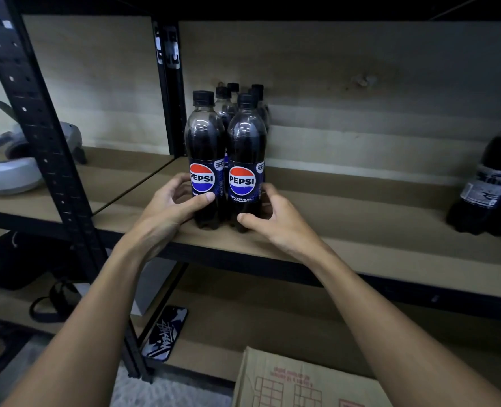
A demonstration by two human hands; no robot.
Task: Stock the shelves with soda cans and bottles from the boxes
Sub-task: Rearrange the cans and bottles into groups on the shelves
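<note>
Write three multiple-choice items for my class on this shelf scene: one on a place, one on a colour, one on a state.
1. Where does the phone lie?
A. On the shelf below the bottles
B. On the box
C. Beside the big bottles at right

2. What colour are the caps of the Pepsi bottles?
A. Red
B. Black
C. White

3. How are the hands placed?
A. Both hang clear of the shelf
B. One lifts a bottle high
C. Left hand and right hand flank the front bottles

Key: 1 A, the phone rests on the lower board; 2 B, every cap in view is black; 3 C, thumbs and fingers touch the standing front bottles.
</note>
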